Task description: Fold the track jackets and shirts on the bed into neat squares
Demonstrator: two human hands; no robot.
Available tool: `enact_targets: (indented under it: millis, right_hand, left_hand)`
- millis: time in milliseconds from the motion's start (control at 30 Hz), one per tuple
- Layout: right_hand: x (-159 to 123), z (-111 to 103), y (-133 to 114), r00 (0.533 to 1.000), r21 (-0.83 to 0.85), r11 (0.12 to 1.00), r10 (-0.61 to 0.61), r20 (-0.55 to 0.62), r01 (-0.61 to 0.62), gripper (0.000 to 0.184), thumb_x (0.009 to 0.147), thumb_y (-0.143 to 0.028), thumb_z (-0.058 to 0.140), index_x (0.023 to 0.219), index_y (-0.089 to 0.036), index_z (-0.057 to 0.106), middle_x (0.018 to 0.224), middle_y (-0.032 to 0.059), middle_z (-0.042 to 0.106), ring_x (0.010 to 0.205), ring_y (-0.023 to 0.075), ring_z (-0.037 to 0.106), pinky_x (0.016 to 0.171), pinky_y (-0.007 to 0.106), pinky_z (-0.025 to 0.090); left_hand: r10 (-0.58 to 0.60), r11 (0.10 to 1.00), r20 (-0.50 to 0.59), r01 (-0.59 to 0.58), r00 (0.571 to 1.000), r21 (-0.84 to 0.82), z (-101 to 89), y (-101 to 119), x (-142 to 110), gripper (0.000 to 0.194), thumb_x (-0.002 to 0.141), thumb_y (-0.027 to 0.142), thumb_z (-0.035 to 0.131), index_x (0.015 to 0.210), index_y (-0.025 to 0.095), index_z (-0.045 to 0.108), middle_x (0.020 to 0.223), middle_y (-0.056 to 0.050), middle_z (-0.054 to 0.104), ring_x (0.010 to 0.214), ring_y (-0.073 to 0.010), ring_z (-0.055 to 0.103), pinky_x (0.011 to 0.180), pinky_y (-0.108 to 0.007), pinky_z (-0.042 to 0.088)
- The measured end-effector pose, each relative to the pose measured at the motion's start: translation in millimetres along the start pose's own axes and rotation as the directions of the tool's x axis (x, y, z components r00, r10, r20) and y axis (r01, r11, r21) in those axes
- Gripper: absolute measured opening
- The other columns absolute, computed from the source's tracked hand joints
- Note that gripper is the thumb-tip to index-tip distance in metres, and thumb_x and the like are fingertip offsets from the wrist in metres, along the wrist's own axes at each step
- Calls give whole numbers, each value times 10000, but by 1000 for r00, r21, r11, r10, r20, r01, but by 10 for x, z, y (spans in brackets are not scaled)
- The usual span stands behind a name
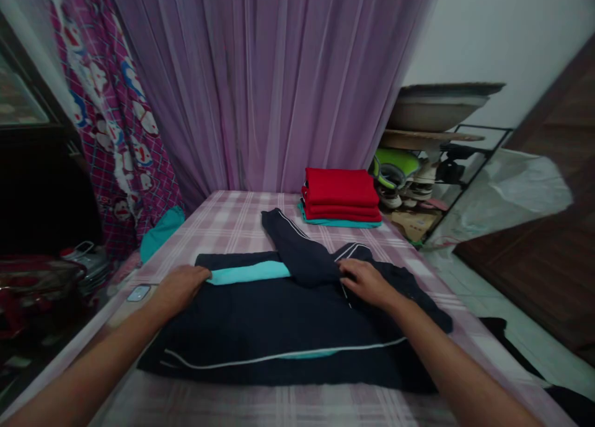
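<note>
A dark navy jacket [260,315] with white piping and a turquoise strip lies partly folded on the plaid cloth. One sleeve is laid across it, its cuff end pointing to the far side. At the left end, my left hand [183,287] pinches the jacket's edge beside the turquoise strip. My right hand [367,281] is closed on the fabric near the sleeve's base, with its fingertips partly hidden by the cloth.
A stack of folded red garments [343,194] sits at the far edge of the plaid-covered surface [232,216], on a turquoise piece. A phone [138,293] lies at the left. Purple curtains [279,86] hang behind; a shoe rack [418,179] stands right.
</note>
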State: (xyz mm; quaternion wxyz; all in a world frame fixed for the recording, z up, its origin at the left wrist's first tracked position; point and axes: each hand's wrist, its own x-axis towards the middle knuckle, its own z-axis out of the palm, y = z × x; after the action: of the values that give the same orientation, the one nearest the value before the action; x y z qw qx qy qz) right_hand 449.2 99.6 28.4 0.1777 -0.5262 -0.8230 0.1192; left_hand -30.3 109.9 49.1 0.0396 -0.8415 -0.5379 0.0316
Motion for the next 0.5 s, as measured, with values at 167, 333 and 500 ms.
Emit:
enact_targets:
  millis: [167,333,500]
  right_hand:
    - [-287,285,-43,996,-218,972,89,-22,-91,324,857,-177,484,1129,-201,658,1371,136,607,1321,273,509,1089,514,371]
    - [-280,364,-94,991,-219,968,106,-75,-120,371,850,-140,469,1174,-171,649,1356,147,615,1313,252,520,1086,456,392]
    - [-352,445,-106,987,-231,970,38,-155,-74,281,894,-161,467,1084,-202,670,1340,120,635,1309,262,518,1085,491,371]
  left_hand:
    - [-36,999,140,38,989,-13,-101,38,-2,396,868,157,425,1111,281,712,1142,-60,741,1063,-240,686,939,-382,504]
    - [-175,982,344,138,923,129,-480,225,255,320,840,200,519,1056,269,745,1116,-106,751,1053,-307,692,873,-425,524]
    - [43,995,52,-48,998,90,-698,843,790,361,916,262,500,1245,267,648,1246,-101,694,1155,-270,636,955,-404,489]
